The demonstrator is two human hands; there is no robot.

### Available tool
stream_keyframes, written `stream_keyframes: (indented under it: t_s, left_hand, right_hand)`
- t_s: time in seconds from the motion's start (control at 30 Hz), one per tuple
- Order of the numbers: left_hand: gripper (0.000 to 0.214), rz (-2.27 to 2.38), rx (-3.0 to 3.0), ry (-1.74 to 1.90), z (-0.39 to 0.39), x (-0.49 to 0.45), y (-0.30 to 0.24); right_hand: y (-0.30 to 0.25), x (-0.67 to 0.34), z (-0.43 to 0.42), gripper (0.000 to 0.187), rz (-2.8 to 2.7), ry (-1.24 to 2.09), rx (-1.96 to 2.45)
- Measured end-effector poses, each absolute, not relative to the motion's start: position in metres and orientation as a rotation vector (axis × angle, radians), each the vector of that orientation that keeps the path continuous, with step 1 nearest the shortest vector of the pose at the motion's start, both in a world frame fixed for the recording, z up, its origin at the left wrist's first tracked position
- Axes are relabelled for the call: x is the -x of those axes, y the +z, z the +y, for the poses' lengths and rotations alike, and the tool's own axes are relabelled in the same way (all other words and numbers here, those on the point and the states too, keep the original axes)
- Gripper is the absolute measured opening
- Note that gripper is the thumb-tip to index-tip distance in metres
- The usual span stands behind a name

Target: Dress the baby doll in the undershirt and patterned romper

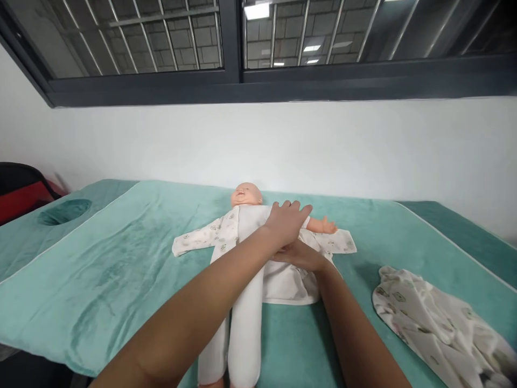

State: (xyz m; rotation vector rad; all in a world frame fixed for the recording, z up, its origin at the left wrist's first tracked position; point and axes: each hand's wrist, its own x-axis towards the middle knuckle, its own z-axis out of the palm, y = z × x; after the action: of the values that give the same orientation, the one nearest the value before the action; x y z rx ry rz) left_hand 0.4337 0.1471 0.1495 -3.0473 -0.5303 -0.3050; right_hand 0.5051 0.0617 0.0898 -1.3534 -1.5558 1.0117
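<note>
A baby doll (246, 195) lies on its back on the green cover, head toward the wall. Its white printed shirt (226, 229) is spread open; the sleeve on the left side lies outstretched. On the right, the doll's bare forearm (322, 225) rests above the other flat sleeve (341, 242). My left hand (287, 220) lies over the doll's upper body near that arm, fingers extended and slightly apart. Just below, my right hand (299, 254) is at the doll's side over the shirt, its fingers hidden beneath my left hand. White leggings (246, 323) cover the doll's legs.
A crumpled white printed garment (436, 318) lies on the right of the green-covered bed (121, 258). The cover dips into a round hollow (67, 211) at left. A red and black object (24, 196) stands beyond it. The white wall (161, 145) and window frame (242, 90) rise behind.
</note>
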Motion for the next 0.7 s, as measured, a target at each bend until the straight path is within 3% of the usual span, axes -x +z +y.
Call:
stream_keyframes:
  t_s: [0.13, 0.27, 0.37, 0.7]
  left_hand:
    - [0.034, -0.502, 3.028, -0.222, 0.165, -0.43, 0.145]
    - [0.03, -0.512, 2.991, -0.241, 0.176, -0.411, 0.153]
    - [0.033, -0.466, 2.925, -0.216, 0.176, -0.4, 0.157]
    - [0.029, -0.477, 2.895, -0.072, 0.17, -0.402, 0.153]
  right_hand:
    - [0.088, -0.528, 0.064, 0.03, -1.593, 0.907, 1.511]
    - [0.088, -0.564, 0.058, 0.029, -1.286, 0.412, 2.134]
    - [0.087, -0.579, 0.051, 0.031, -1.127, 0.341, 2.353]
    - [0.09, -0.584, 0.035, 0.04, -1.026, 0.439, 2.052]
